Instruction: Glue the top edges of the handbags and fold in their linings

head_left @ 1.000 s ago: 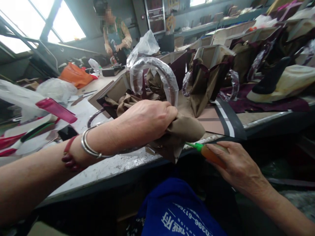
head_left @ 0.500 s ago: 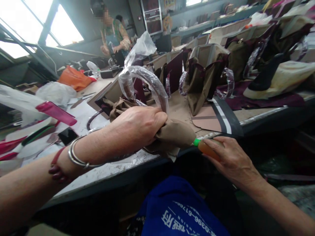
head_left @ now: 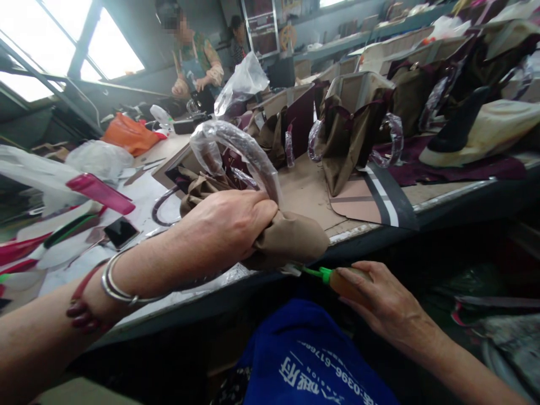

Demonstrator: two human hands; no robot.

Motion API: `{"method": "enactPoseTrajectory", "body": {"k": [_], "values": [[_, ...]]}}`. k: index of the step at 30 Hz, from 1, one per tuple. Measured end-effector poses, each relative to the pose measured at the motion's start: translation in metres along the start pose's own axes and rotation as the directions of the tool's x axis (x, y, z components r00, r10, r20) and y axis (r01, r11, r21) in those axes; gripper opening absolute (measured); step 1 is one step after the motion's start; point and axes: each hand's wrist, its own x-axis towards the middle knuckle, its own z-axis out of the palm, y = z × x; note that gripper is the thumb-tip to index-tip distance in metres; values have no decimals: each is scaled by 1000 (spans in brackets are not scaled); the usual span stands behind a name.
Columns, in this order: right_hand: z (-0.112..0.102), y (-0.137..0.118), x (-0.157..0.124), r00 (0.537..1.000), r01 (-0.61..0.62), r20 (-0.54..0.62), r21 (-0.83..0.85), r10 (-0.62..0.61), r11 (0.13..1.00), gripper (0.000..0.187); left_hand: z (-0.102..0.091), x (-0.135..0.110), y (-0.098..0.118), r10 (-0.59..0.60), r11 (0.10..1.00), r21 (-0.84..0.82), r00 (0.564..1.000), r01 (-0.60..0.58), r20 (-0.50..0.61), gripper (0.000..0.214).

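My left hand (head_left: 240, 219) is closed on the brown fabric of a handbag (head_left: 291, 239) at the bench's front edge. Clear plastic film wraps the bag's curved handle (head_left: 253, 138), which rises above my knuckles. In my right hand (head_left: 392, 292) is an amber squeeze bottle (head_left: 348, 284) with a green cap and a thin green nozzle (head_left: 314, 272). The nozzle points left, its tip at the lower edge of the bag's fabric; whether it touches cannot be made out. My left fingertips are hidden behind the hand and cloth.
More brown and maroon handbags (head_left: 354, 129) stand along the bench (head_left: 295, 183). A flat pinkish panel (head_left: 358, 205) lies at its front edge. Right of it sits a pale, black-ended object (head_left: 481, 135). A pink case (head_left: 101, 192) and a phone (head_left: 120, 232) lie left. A co-worker (head_left: 198, 62) stands beyond.
My right hand has moved the bottle down and slightly left, and the nozzle now shows below the fabric. My left hand and the bag have shifted slightly left.
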Motion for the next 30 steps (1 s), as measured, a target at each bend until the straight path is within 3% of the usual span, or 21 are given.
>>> {"method": "enactPoseTrajectory", "body": {"k": [7, 14, 20, 25, 30], "values": [[-3, 1, 2, 1000, -30, 0, -36, 30, 999, 36, 4, -23, 5, 60, 998, -25, 990, -64, -126, 20], [-8, -21, 5, 999, -22, 29, -80, 24, 997, 30, 18, -54, 15, 102, 994, -8, 955, -108, -280, 29], [-4, -31, -3, 970, -213, 126, 43, 206, 976, 36, 52, -95, 22, -27, 995, -103, 972, 4, -231, 31], [-4, -34, -3, 957, -272, 147, 141, 252, 952, 34, 62, -115, 26, 46, 999, 12, 988, -44, -147, 35], [-4, -31, -1, 960, -273, 83, 57, 268, 960, 36, 74, -123, 32, 55, 998, 35, 948, -46, -313, 34]]}}
